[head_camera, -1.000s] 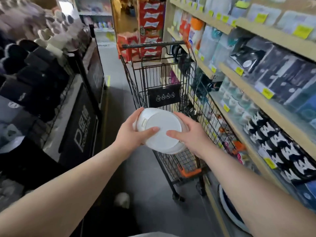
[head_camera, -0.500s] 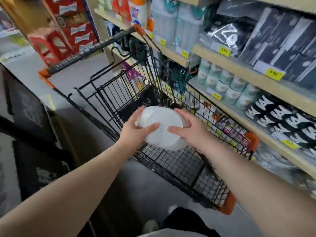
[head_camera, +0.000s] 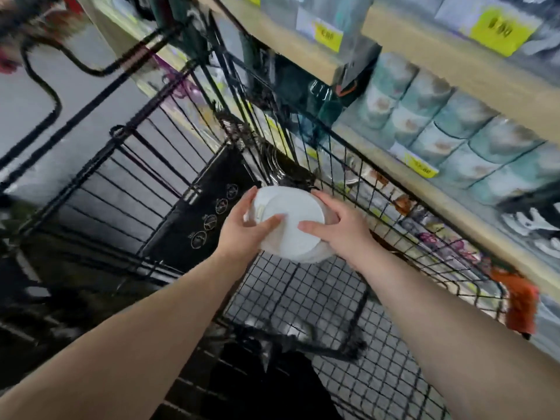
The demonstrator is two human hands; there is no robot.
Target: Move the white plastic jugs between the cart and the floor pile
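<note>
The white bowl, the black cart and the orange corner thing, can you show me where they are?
white bowl (head_camera: 292, 225): head view, on its flat round underside, between the two thumbs.
black cart (head_camera: 306, 295): head view, on the wire grid floor of the basket.
orange corner piece (head_camera: 519, 301): head view, on the plastic bumper at the cart's right corner.

The white bowl (head_camera: 291, 225), gripped between the left hand (head_camera: 242, 234) and the right hand (head_camera: 339, 228), looks smooth and faintly glossy, ceramic or hard plastic; which, the blur hides. The shopping cart (head_camera: 291, 295) is thin black-coated metal wire, matt, with orange plastic corner caps (head_camera: 521, 304). The shelf (head_camera: 430, 53) at its right edge looks like pale wood, bearing glossy yellow paper price tags (head_camera: 497, 31) and film-wrapped packs (head_camera: 460, 128)
</note>
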